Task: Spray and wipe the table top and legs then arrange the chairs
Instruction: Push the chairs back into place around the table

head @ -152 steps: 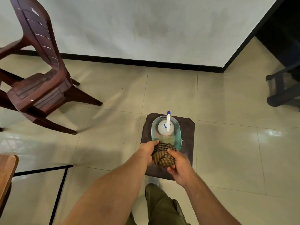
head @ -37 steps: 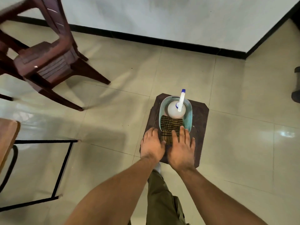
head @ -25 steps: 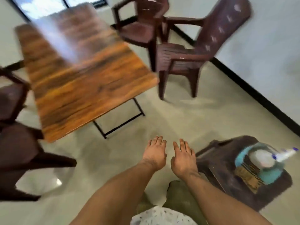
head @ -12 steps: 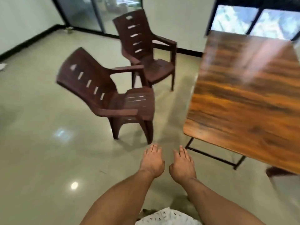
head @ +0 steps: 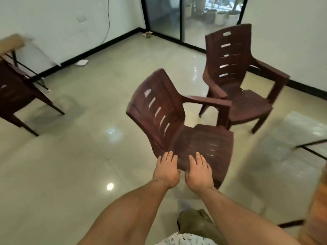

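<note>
Chairs look to be the step now, so both hands are out flat toward the near chair [head: 177,121]: left hand [head: 167,169] and right hand [head: 198,172], fingers straight, gripping nothing, over its seat's near edge; contact I cannot tell. The table [head: 320,206] lies right of it.

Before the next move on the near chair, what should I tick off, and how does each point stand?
1. Hands free: ok; left hand and right hand hold nothing.
2. Grip on near chair: not ok; fingers straight over its seat, not curled.
3. Contact with seat: cannot tell.
4. Gap to far chair: cannot tell; the near armrest overlaps it in view.
5. Sight of table: not ok; only a blurred edge at right.
</note>
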Demonstrator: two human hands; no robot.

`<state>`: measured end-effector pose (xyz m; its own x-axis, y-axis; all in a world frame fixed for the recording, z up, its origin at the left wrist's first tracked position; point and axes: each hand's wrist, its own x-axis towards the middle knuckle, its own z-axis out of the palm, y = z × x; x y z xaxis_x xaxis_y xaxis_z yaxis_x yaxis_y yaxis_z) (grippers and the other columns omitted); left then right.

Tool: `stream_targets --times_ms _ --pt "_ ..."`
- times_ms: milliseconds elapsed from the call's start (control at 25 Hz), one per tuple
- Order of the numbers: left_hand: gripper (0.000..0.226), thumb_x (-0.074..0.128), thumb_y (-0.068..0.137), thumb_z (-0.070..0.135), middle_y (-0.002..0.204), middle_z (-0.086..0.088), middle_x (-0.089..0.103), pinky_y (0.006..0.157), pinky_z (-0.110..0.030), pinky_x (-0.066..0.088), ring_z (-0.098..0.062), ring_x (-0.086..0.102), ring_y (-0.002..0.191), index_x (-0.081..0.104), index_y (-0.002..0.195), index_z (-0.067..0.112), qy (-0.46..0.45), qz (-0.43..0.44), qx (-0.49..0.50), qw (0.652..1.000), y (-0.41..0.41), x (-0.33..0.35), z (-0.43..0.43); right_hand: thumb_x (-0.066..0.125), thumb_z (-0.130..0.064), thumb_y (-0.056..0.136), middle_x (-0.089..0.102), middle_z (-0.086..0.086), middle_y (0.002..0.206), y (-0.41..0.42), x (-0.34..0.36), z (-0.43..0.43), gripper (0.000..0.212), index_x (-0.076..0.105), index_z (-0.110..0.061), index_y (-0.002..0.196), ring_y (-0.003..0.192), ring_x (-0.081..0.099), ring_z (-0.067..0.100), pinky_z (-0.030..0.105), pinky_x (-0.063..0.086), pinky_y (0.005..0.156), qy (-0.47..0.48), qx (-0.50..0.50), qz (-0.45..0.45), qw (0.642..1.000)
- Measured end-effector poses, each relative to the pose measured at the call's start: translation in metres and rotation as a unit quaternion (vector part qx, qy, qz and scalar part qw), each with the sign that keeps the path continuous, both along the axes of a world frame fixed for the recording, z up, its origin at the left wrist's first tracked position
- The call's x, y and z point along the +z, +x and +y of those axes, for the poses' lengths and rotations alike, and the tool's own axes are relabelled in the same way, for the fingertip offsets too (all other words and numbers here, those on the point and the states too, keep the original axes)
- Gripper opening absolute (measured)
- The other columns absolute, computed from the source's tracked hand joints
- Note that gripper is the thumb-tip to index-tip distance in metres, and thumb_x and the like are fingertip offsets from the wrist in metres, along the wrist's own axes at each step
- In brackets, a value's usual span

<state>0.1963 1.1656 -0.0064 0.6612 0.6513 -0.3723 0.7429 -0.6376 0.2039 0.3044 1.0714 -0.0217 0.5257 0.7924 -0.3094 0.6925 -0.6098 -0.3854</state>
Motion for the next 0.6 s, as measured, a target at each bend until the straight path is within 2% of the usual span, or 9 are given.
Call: stream_targets --times_ms 160,280,400,480,600 --pt "0.066 0.043 0.104 0.038 0.17 -0.008 0.015 0.128 -0.047 0.008 -0.025 0.006 0.158 0.02 0.161 0.014 0.04 0.008 0.022 0.999 0.027 0.026 0.125 0.043 -0.037 0.101 0.012 0.005 0.168 0.03 0.02 0.13 0.061 0.024 -0.024 0.157 0.155 0.007 0.024 0.044 0.014 0.125 0.038 0.026 -0.021 0.999" --pt "0.068 0.042 0.103 0.038 0.17 -0.01 0.013 0.128 -0.051 0.007 -0.028 0.004 0.158 0.017 0.162 0.014 0.085 0.024 -0.016 0.996 0.046 0.039 0.223 0.042 -0.038 0.101 0.017 0.005 0.167 0.045 0.026 0.22 0.058 0.028 -0.024 0.156 0.154 0.01 0.024 0.044 0.017 0.124 0.06 0.031 -0.022 0.997" --pt "0.068 0.04 0.104 0.041 0.171 -0.013 0.008 0.127 -0.053 0.003 -0.031 -0.001 0.158 0.016 0.162 0.013 0.126 0.059 -0.11 0.984 0.075 0.035 0.325 0.04 -0.039 0.102 0.019 0.005 0.166 0.055 0.011 0.305 0.056 0.029 -0.024 0.155 0.154 0.012 0.024 0.043 0.019 0.123 0.052 -0.006 -0.02 0.998" --pt "0.068 0.041 0.103 0.043 0.171 -0.015 0.006 0.127 -0.054 0.001 -0.033 -0.002 0.158 0.019 0.161 0.013 0.121 0.092 -0.184 0.971 0.098 0.032 0.377 0.041 -0.041 0.102 0.02 0.005 0.166 0.058 0.002 0.344 0.056 0.031 -0.024 0.155 0.153 0.014 0.024 0.043 0.02 0.122 0.043 -0.047 -0.012 0.998" --pt "0.069 0.044 0.102 0.045 0.17 -0.018 0.006 0.128 -0.051 0.002 -0.034 0.002 0.158 0.024 0.159 0.012 0.124 0.107 -0.336 0.927 0.131 0.021 0.448 0.043 -0.038 0.102 0.026 0.008 0.163 0.056 -0.011 0.405 0.054 0.036 -0.019 0.152 0.151 0.021 0.027 0.044 0.028 0.118 0.009 -0.146 -0.001 0.989"
